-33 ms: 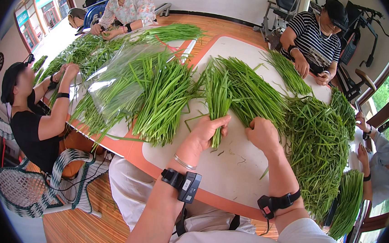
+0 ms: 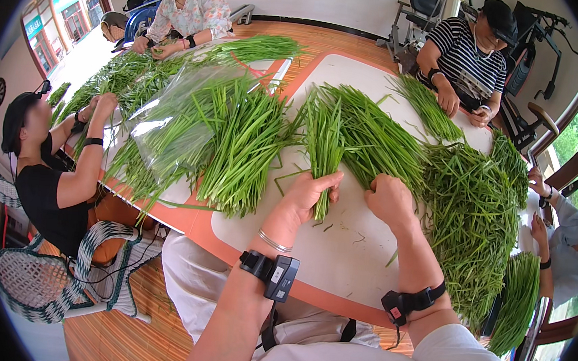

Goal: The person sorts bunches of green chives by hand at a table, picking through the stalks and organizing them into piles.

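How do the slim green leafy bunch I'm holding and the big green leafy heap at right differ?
The slim green leafy bunch is in your left hand; the big green leafy heap lies loose. The bunch's leaves run mostly parallel; the heap's tangle. Both have narrow green leaves.

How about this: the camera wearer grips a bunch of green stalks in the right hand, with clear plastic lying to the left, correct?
Not quite: the head view shows the bunch of green stalks in the left hand, not the right hand. The clear plastic does lie to the left.
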